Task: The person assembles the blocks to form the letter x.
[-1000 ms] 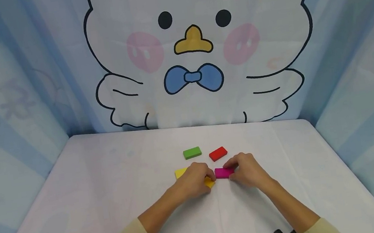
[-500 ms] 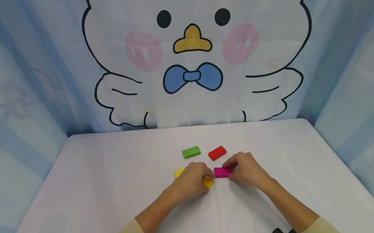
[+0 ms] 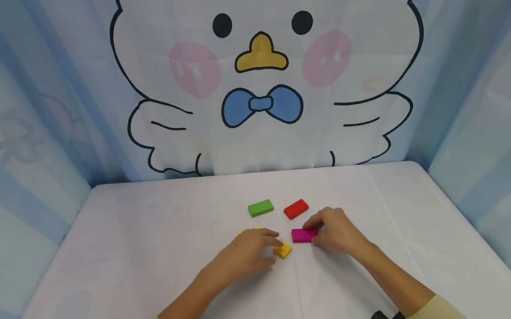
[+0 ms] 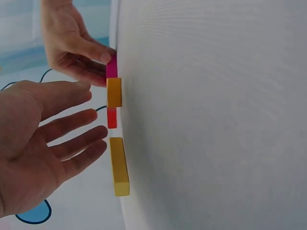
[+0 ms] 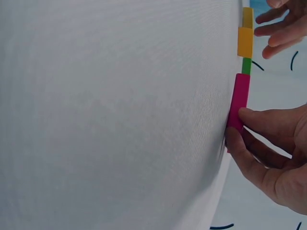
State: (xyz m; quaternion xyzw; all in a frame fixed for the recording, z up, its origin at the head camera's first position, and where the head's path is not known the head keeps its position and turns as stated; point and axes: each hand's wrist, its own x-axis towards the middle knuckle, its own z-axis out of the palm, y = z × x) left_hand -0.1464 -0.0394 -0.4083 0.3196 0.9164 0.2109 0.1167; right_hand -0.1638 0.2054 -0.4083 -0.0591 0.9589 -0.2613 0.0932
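My right hand (image 3: 337,230) pinches the right end of a magenta block (image 3: 301,235) lying on the table; the right wrist view shows thumb and finger on its sides. Just left of that block lies an orange block (image 3: 283,250), turned at an angle and apart from the magenta one. My left hand (image 3: 245,255) hovers beside the orange block with fingers spread, holding nothing, as the left wrist view confirms. A yellow block (image 4: 120,167) is mostly hidden behind the left hand in the head view.
Farther back lie a green block (image 3: 261,208) and a red block (image 3: 296,209). The white-covered table (image 3: 149,233) ends at a cloth backdrop (image 3: 277,140) printed with a cartoon bird. Blue curtains (image 3: 8,159) hang at both sides.
My left hand has let go of the orange block, spread its fingers and drawn back to the left. The right hand stays on the magenta block.
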